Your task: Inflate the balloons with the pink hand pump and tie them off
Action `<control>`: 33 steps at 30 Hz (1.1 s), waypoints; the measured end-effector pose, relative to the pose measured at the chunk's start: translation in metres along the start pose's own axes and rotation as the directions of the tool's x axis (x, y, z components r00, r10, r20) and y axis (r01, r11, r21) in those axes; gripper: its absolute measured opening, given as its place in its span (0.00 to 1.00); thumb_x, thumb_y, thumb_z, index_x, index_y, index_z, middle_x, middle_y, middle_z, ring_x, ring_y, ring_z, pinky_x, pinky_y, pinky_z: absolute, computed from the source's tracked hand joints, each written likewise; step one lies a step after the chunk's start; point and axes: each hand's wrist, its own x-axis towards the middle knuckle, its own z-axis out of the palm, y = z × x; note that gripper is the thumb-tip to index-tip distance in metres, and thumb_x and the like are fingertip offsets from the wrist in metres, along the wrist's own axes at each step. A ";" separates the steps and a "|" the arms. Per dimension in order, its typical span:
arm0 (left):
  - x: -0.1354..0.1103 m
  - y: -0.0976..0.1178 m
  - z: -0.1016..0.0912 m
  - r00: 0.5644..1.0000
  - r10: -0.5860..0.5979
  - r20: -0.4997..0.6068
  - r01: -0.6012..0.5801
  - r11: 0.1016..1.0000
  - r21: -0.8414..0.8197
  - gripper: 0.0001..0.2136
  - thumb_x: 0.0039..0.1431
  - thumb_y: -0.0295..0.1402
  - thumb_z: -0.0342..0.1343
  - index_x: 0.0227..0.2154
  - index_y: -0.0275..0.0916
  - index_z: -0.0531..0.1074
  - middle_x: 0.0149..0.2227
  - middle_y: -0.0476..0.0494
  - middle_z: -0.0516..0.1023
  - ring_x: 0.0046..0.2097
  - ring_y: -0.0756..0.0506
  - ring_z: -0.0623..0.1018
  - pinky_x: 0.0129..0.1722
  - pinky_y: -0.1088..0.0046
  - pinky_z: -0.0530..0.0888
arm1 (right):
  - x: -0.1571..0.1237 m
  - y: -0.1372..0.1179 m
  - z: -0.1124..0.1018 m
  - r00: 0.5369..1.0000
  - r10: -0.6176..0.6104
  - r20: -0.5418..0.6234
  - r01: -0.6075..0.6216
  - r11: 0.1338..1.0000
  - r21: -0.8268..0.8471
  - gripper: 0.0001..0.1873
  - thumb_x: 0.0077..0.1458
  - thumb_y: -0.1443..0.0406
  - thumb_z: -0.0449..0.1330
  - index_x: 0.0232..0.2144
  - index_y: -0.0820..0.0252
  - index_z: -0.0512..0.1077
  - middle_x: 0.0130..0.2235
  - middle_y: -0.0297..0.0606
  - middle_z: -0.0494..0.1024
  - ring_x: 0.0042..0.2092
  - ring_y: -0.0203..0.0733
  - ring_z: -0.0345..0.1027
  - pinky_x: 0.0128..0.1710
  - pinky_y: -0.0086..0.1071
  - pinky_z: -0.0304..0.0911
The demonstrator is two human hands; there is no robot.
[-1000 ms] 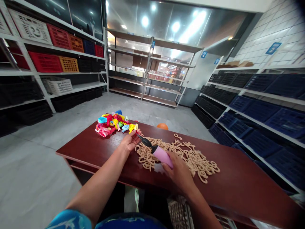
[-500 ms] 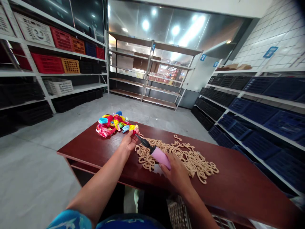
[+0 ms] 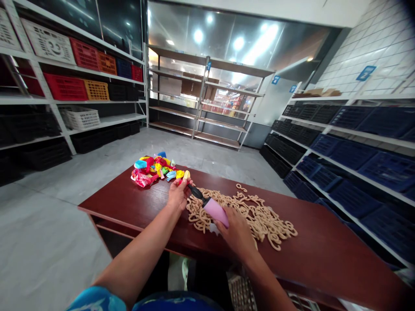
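My right hand is wrapped round the pink barrel of a hand balloon pump, which points up and to the left. At the tip of its black nozzle, the fingers of my left hand are pinched together on a small red balloon, mostly hidden by the fingers. Whether the balloon's neck is on the nozzle I cannot tell. A pale yellow piece shows just above those fingertips. Beyond my left hand lies a pile of limp balloons in several colours, with a red and white bag beside it.
Under and right of the pump, a heap of tan curled pieces spreads over the dark red table. Shelves with crates stand to the left, and blue crates fill the right-hand racks. A metal rack stands behind.
My left hand has turned and shifted slightly right, its fingers closing in at the nozzle. The pump has drawn back a little to the left. The pale yellow piece now shows above the fingertips.
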 end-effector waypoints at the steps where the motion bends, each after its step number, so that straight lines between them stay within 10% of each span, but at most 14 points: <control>1: -0.001 -0.003 0.000 1.000 0.017 -0.021 -0.016 1.000 0.006 0.12 0.47 0.22 0.58 0.33 0.39 0.62 0.30 0.45 0.76 0.30 0.48 0.77 0.31 0.70 0.75 | 0.001 -0.002 -0.001 1.000 0.000 -0.002 0.000 1.000 -0.016 0.18 0.52 0.61 0.54 0.46 0.59 0.63 0.39 0.42 0.70 0.40 0.45 0.64 0.39 0.35 0.57; 13: -0.022 -0.025 -0.005 0.991 -0.054 -0.121 0.073 0.985 0.155 0.31 0.45 0.26 0.61 0.49 0.51 0.51 0.36 0.48 0.75 0.29 0.49 0.77 0.29 0.72 0.73 | 0.006 0.000 -0.002 0.999 0.042 -0.032 -0.045 0.993 -0.113 0.18 0.50 0.61 0.56 0.44 0.59 0.64 0.39 0.42 0.70 0.41 0.46 0.63 0.41 0.37 0.56; 20: -0.031 -0.023 -0.018 0.981 -0.150 -0.124 0.180 0.943 0.279 0.11 0.50 0.38 0.55 0.33 0.36 0.66 0.29 0.45 0.73 0.27 0.51 0.74 0.24 0.77 0.69 | 0.006 0.007 0.002 0.997 0.046 -0.064 -0.047 0.999 -0.013 0.18 0.50 0.61 0.55 0.44 0.58 0.64 0.40 0.42 0.70 0.42 0.46 0.63 0.41 0.36 0.57; 25: -0.012 -0.002 0.006 0.924 -0.382 0.029 0.379 0.921 0.088 0.19 0.51 0.49 0.51 0.29 0.33 0.69 0.30 0.40 0.74 0.29 0.48 0.75 0.26 0.74 0.70 | 0.007 0.000 -0.004 0.997 -0.019 -0.075 0.017 0.999 -0.027 0.18 0.51 0.60 0.55 0.45 0.59 0.64 0.41 0.43 0.70 0.41 0.46 0.63 0.42 0.37 0.57; 33: 0.008 0.008 0.030 0.960 -0.250 0.130 0.274 0.934 -0.230 0.22 0.52 0.40 0.54 0.15 0.38 0.47 0.12 0.57 0.49 0.16 0.55 0.59 0.21 0.76 0.64 | 0.031 0.000 -0.012 0.986 -0.151 -0.073 0.140 0.981 -0.130 0.20 0.52 0.60 0.56 0.48 0.57 0.64 0.46 0.44 0.68 0.46 0.47 0.60 0.46 0.39 0.53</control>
